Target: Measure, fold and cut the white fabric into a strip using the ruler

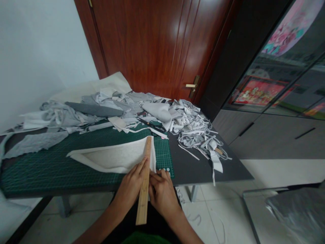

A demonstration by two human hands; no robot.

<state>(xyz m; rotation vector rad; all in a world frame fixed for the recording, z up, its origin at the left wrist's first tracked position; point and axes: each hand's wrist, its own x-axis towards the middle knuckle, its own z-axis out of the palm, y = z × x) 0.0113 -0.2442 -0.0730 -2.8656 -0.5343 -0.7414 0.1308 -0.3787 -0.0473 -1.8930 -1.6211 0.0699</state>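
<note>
Bare forearms (101, 227) reach to a long pale wooden ruler (142, 208) laid over an off-white tapering fabric piece (114, 159).

The fabric's long axis runs sideways across a dark green gridded cutting mat (38, 173), its point aimed left, its wide end under the ruler and nearer the left hand (132, 184), which lies fingers straight against the ruler's left edge. The ruler runs directly away from the person. The right hand (162, 193), half curled, touches the ruler's right edge; any pinch on the fabric cannot be told.
</note>
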